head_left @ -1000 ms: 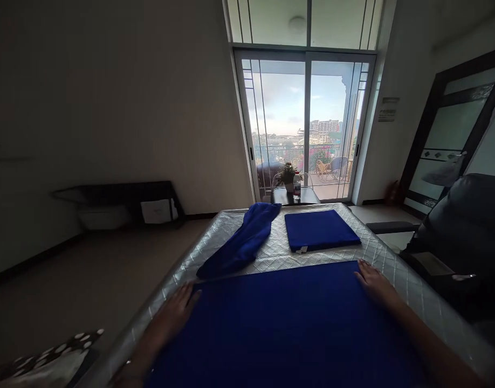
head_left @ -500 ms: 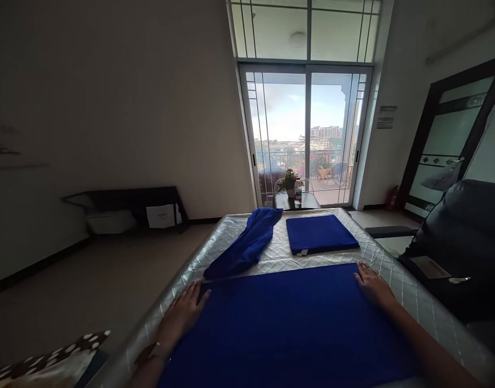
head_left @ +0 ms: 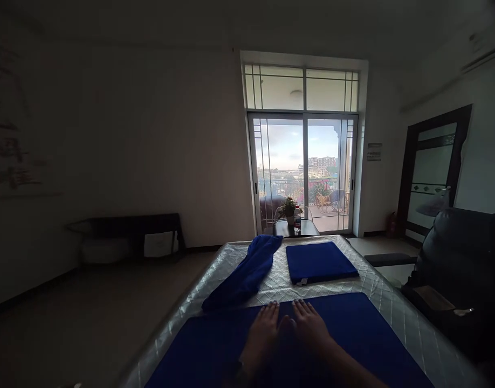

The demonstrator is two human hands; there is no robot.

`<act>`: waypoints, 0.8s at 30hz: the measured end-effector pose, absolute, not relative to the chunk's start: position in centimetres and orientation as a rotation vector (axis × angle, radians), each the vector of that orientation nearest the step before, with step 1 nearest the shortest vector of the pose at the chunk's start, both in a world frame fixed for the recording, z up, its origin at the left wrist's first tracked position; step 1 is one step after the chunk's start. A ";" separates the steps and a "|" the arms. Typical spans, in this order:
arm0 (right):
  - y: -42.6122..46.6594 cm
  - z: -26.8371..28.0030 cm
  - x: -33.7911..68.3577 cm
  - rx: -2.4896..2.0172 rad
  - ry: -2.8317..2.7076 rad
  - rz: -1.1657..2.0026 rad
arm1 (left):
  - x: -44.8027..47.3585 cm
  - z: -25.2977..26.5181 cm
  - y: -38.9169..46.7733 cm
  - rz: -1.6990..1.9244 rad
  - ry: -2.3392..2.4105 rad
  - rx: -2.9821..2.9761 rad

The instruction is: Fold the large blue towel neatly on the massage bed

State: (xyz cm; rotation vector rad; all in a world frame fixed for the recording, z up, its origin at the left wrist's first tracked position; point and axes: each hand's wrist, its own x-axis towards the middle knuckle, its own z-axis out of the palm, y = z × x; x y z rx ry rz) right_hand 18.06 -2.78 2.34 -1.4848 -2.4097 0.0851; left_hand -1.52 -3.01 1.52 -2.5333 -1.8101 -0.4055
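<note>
A large flat blue cloth [head_left: 352, 345] is spread over the near part of a silvery quilted mattress [head_left: 267, 280]. My left hand [head_left: 264, 326] lies flat near the middle of the cloth's far edge, fingers stretched forward. Close beside it, my right hand [head_left: 310, 323] rests palm down with its fingers out, the two thumbs almost meeting. Beyond the hands, a crumpled blue cloth [head_left: 247, 272] lies at the left. To its right sits a neatly folded blue cloth [head_left: 320, 261] with a white tag on its near edge.
A small dark table [head_left: 282, 229] with a potted plant [head_left: 290, 209] and a bottle [head_left: 297, 218] stands beyond the mattress, before glass sliding doors [head_left: 280, 161]. A black armchair [head_left: 466, 258] is at the right. Along the left wall stands a low dark bench [head_left: 130, 237].
Both hands have moved inward from the cloth's two far corners to its middle, staying flat on it. The view has tilted up, and the picture is darker.
</note>
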 end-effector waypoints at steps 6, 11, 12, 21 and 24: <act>-2.1 0.7 14.9 -1.517 -2.442 0.220 | 0.7 -0.6 -2.3 -0.467 -1.836 -2.581; -2.5 1.3 15.2 -1.511 -2.451 0.249 | 0.5 -1.2 -2.4 -0.553 -1.793 -2.509; -2.6 1.6 15.2 -1.515 -2.456 0.260 | 0.5 -1.3 -2.4 -0.568 -1.766 -2.494; -3.2 2.7 15.7 -1.596 -2.407 0.296 | -0.4 -0.7 -2.3 -0.460 -1.817 -2.576; -2.4 2.4 18.7 -1.694 -2.359 0.286 | -3.9 -0.6 -2.2 -0.429 -1.711 -2.587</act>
